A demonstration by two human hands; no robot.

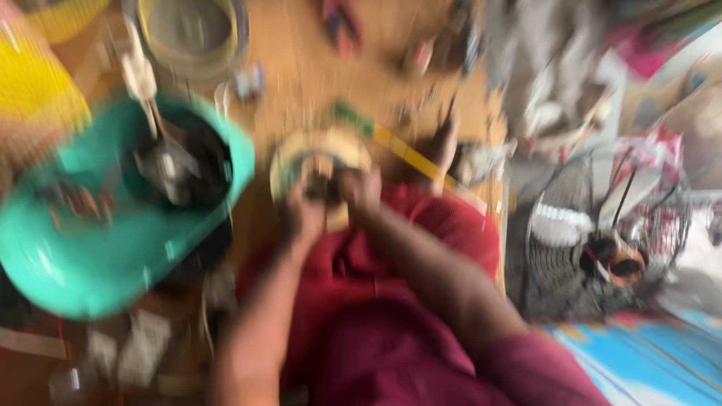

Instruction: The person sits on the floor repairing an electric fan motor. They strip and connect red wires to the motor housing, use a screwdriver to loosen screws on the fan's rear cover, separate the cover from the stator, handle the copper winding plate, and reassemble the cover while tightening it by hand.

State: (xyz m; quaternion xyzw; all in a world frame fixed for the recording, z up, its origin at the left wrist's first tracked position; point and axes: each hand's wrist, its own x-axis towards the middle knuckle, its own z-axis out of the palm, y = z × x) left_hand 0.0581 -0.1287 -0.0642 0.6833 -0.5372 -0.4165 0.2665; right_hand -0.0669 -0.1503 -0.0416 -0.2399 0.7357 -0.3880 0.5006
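Note:
The picture is heavily blurred. Both my hands meet over my red-clothed lap [376, 301]. My left hand [302, 213] and my right hand [361, 188] both grip a round, pale cream-coloured object [320, 150] with a dark centre, held just above my knees. What the round object is cannot be told. A foot [444, 146] shows just beyond it on the wooden floor.
A teal plastic basin [90, 248] with dark metal parts inside sits at the left. A round grey container [192, 34] stands at the back. A wire fan guard [602, 240] lies at the right beside a blue mat [647, 361]. A yellow strip [406, 150] crosses the floor.

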